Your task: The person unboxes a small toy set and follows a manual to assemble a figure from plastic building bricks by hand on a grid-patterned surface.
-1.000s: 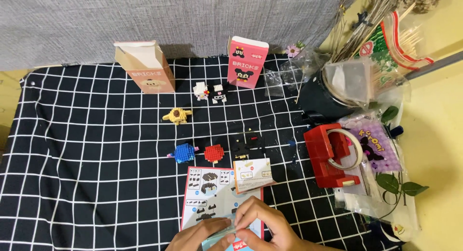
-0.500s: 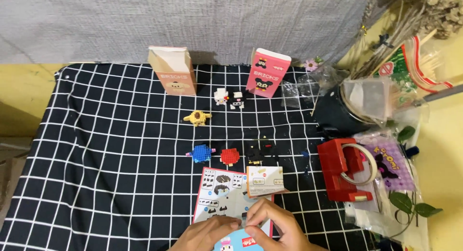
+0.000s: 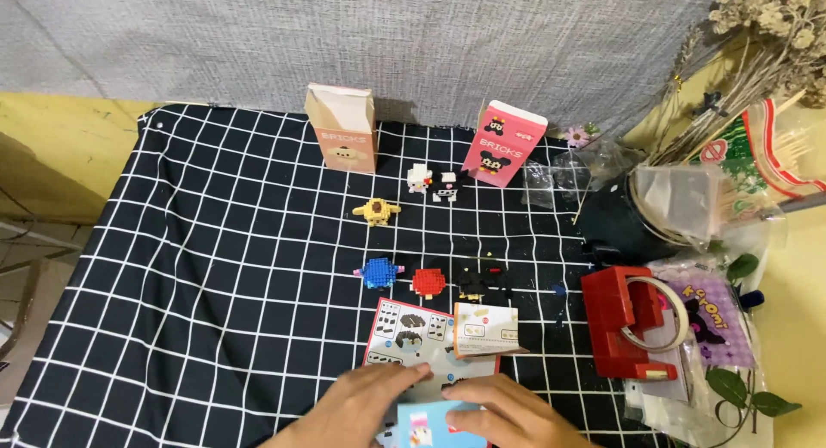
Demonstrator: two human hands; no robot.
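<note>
At the bottom edge my left hand (image 3: 353, 407) and my right hand (image 3: 508, 418) both hold a small light-blue box (image 3: 426, 422) with a cartoon figure on it. The hands rest over an instruction sheet (image 3: 409, 329) lying on the black grid-patterned cloth (image 3: 215, 267). A small beige box (image 3: 486, 328) lies on the sheet just beyond my right hand. Farther out stand little brick figures: blue (image 3: 378, 272), red (image 3: 428, 282), black (image 3: 482, 280), yellow (image 3: 375, 211), and a white and black pair (image 3: 433, 182).
A tan carton (image 3: 344, 126) and a pink carton (image 3: 502, 142) stand at the back. On the right are a red tape dispenser (image 3: 624, 321), plastic bags (image 3: 688, 198), a purple packet (image 3: 718, 315) and dried flowers (image 3: 757, 43). Grey fabric (image 3: 344, 35) hangs behind.
The view has shifted, so the cloth and figures sit more to the right and lower. My hands have dropped toward the bottom edge, and more of the light-blue box shows.
</note>
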